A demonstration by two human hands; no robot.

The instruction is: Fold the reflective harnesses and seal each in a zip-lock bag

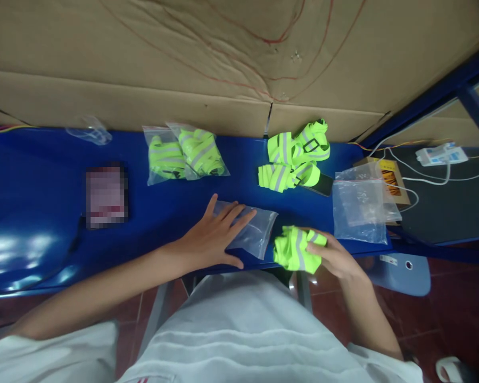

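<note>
My left hand (219, 231) lies with fingers spread over a clear zip bag (259, 234) near the front edge of the blue table (159, 213). The bag looks flat, and part of it is hidden under the hand. To its right, my right hand (335, 255) grips a folded bundle of neon yellow reflective strap (297, 249) with a silver stripe, just beside the bag's opening. Farther back, more reflective straps (279, 177) with black buckles lie in loose bundles. Two packed bags of reflective straps (201, 151) rest at the back left of them, overlapping each other.
Several clear bags (359, 213) are stacked at the right, by a cardboard box (395, 183). A dark phone (323, 184) sits partly under the straps. At left are a blurred-out device (106, 197) and crumpled clear plastic (91, 130). A white power strip (441, 154) trails cables.
</note>
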